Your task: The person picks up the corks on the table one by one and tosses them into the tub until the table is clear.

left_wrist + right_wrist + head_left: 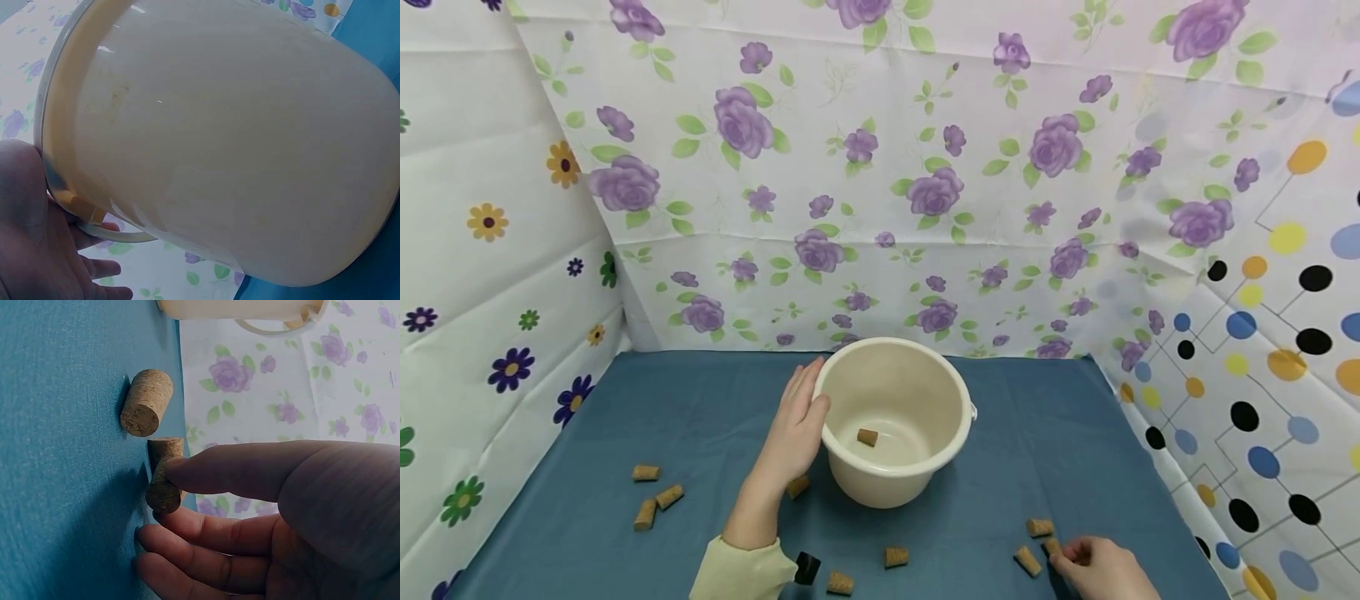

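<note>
A cream plastic bucket [883, 490] stands on the blue cloth, its mouth tilted into sight in the head view. One cork [867, 437] lies on its bottom. Against the left side of the rim rests my left hand [793, 421], fingers straight; the left wrist view shows them beside the bucket's handle [119, 235]. At the front right, my right hand [1105, 568] pinches a cork [164, 495] between thumb and index finger, close over the cloth. Two more corks lie by it, one upper [1040, 527] and one lower [1027, 562].
Several corks lie loose on the blue cloth [970, 550]: a group at left [646, 473], one partly behind my left forearm [797, 486], and two in front of the bucket, including a nearer cork [840, 582]. Patterned sheets [880, 275] enclose the back and sides.
</note>
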A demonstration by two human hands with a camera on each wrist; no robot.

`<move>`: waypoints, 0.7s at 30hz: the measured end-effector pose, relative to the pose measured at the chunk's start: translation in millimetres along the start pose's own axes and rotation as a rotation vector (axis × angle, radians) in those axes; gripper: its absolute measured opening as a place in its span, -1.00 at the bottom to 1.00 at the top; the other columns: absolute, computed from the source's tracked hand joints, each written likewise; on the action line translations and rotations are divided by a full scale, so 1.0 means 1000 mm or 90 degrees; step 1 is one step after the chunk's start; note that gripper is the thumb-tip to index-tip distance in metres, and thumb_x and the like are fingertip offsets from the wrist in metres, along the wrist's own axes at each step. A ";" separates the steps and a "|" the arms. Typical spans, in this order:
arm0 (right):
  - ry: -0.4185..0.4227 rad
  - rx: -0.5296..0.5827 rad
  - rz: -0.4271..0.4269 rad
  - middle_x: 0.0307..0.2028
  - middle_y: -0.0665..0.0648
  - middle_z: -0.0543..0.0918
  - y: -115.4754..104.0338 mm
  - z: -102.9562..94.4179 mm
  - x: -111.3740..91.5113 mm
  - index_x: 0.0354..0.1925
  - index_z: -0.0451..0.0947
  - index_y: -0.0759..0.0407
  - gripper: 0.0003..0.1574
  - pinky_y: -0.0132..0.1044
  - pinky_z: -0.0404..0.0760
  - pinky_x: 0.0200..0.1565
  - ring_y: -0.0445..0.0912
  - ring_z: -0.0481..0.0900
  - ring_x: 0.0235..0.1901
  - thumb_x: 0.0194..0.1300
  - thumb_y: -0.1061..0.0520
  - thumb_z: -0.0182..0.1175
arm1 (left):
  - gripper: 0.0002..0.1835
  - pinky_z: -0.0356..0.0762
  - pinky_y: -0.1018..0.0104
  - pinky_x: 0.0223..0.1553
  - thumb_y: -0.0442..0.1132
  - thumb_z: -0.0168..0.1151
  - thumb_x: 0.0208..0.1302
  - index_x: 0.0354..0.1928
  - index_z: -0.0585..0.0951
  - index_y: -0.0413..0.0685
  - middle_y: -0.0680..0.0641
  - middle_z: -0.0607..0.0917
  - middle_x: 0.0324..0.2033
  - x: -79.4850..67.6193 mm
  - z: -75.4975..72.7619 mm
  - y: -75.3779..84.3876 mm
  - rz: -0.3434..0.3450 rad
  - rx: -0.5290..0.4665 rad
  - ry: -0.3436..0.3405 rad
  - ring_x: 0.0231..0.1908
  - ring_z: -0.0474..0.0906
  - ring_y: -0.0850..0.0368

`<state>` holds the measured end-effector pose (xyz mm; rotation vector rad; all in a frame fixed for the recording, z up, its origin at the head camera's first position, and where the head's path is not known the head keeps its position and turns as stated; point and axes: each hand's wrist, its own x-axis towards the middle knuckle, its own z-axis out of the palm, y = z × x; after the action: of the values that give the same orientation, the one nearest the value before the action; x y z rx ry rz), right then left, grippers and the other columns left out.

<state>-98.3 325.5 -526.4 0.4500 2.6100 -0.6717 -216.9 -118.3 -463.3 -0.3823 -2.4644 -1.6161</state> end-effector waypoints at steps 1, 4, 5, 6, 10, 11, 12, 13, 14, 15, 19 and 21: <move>0.003 0.000 0.000 -0.39 0.10 0.67 0.000 0.000 -0.001 -0.27 0.69 0.30 -0.63 0.02 0.68 -0.24 0.01 0.64 -0.39 0.46 -0.02 0.36 | -0.36 -0.26 -0.40 0.57 -0.21 -0.13 0.70 0.71 0.13 -0.15 -0.17 0.14 0.67 0.000 0.000 0.000 -0.001 -0.001 -0.001 0.69 -0.27 -0.16; 0.009 0.001 0.000 -0.40 0.10 0.66 0.000 0.000 -0.002 -0.27 0.68 0.31 -0.64 0.01 0.67 -0.25 0.01 0.63 -0.40 0.46 0.00 0.36 | -0.36 -0.26 -0.38 0.58 -0.21 -0.13 0.70 0.71 0.12 -0.13 -0.17 0.13 0.67 0.001 0.000 0.000 -0.005 -0.001 -0.002 0.69 -0.27 -0.15; 0.010 0.001 0.000 -0.40 0.10 0.66 -0.001 0.000 -0.002 -0.27 0.67 0.30 -0.65 0.01 0.67 -0.25 0.01 0.63 -0.40 0.46 0.00 0.35 | -0.36 -0.26 -0.38 0.58 -0.20 -0.13 0.70 0.71 0.12 -0.13 -0.17 0.13 0.67 0.001 0.000 0.000 -0.006 0.000 -0.002 0.69 -0.27 -0.15; 0.011 0.002 0.000 -0.40 0.11 0.66 0.000 0.000 -0.002 -0.27 0.68 0.30 -0.64 0.01 0.67 -0.25 0.01 0.62 -0.40 0.47 0.00 0.35 | -0.36 -0.26 -0.38 0.58 -0.20 -0.13 0.70 0.71 0.12 -0.13 -0.17 0.13 0.67 0.001 0.000 0.000 -0.007 0.002 -0.002 0.69 -0.26 -0.15; 0.015 0.003 -0.001 -0.41 0.10 0.67 0.000 0.000 -0.002 -0.27 0.68 0.30 -0.64 0.01 0.67 -0.26 0.00 0.62 -0.41 0.47 0.00 0.34 | -0.36 -0.25 -0.39 0.58 -0.19 -0.13 0.70 0.71 0.13 -0.14 -0.17 0.13 0.67 0.001 0.001 0.000 -0.006 0.006 -0.001 0.69 -0.26 -0.15; 0.016 0.004 -0.001 -0.41 0.10 0.67 0.000 0.000 -0.003 -0.27 0.69 0.30 -0.64 0.01 0.67 -0.26 0.00 0.62 -0.41 0.47 0.00 0.34 | -0.36 -0.25 -0.39 0.58 -0.19 -0.13 0.70 0.71 0.13 -0.14 -0.17 0.13 0.67 0.001 0.001 0.000 -0.006 0.006 -0.001 0.69 -0.26 -0.15; 0.018 0.005 -0.001 -0.41 0.09 0.67 0.000 0.000 -0.003 -0.27 0.69 0.30 -0.64 0.01 0.67 -0.27 0.00 0.62 -0.41 0.47 0.00 0.34 | -0.36 -0.25 -0.39 0.58 -0.19 -0.14 0.70 0.71 0.13 -0.14 -0.17 0.13 0.67 0.001 0.001 0.000 -0.006 0.006 -0.001 0.69 -0.26 -0.15; 0.019 0.006 -0.001 -0.41 0.09 0.67 0.000 -0.001 -0.003 -0.27 0.69 0.30 -0.64 0.01 0.67 -0.27 0.00 0.62 -0.41 0.47 -0.01 0.34 | -0.36 -0.26 -0.39 0.58 -0.19 -0.14 0.70 0.71 0.12 -0.14 -0.17 0.13 0.67 0.001 0.001 0.000 -0.006 0.006 -0.002 0.69 -0.26 -0.15; 0.019 0.005 -0.001 -0.41 0.09 0.67 0.000 -0.001 -0.003 -0.27 0.69 0.30 -0.64 0.01 0.67 -0.27 0.00 0.63 -0.41 0.47 -0.01 0.33 | -0.36 -0.26 -0.39 0.58 -0.19 -0.14 0.70 0.71 0.12 -0.14 -0.17 0.13 0.67 0.001 0.001 0.000 -0.007 0.005 -0.003 0.69 -0.27 -0.15; 0.019 0.005 -0.003 -0.41 0.09 0.67 0.000 -0.001 -0.003 -0.27 0.69 0.30 -0.63 0.01 0.67 -0.27 0.00 0.62 -0.42 0.48 -0.01 0.33 | -0.36 -0.26 -0.39 0.58 -0.19 -0.14 0.70 0.71 0.12 -0.14 -0.17 0.13 0.67 0.001 0.001 0.000 -0.007 0.005 -0.003 0.69 -0.27 -0.15; 0.022 0.007 -0.001 -0.41 0.09 0.67 -0.001 -0.002 -0.004 -0.27 0.69 0.30 -0.62 0.01 0.67 -0.27 0.00 0.62 -0.42 0.48 -0.02 0.33 | -0.36 -0.27 -0.39 0.57 -0.19 -0.14 0.71 0.71 0.12 -0.13 -0.16 0.12 0.67 0.000 0.000 0.000 -0.009 0.004 -0.004 0.69 -0.27 -0.15; 0.023 0.008 0.001 -0.41 0.10 0.66 -0.002 -0.003 -0.004 -0.27 0.68 0.31 -0.61 0.01 0.66 -0.26 0.00 0.62 -0.42 0.48 -0.03 0.33 | -0.36 -0.27 -0.39 0.57 -0.19 -0.14 0.71 0.71 0.12 -0.14 -0.16 0.12 0.67 0.000 0.000 0.001 -0.009 0.003 -0.004 0.69 -0.27 -0.15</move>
<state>-96.3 324.8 -521.7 0.4728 2.6410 -0.6861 -216.9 -118.2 -462.8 -0.3708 -2.4803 -1.6168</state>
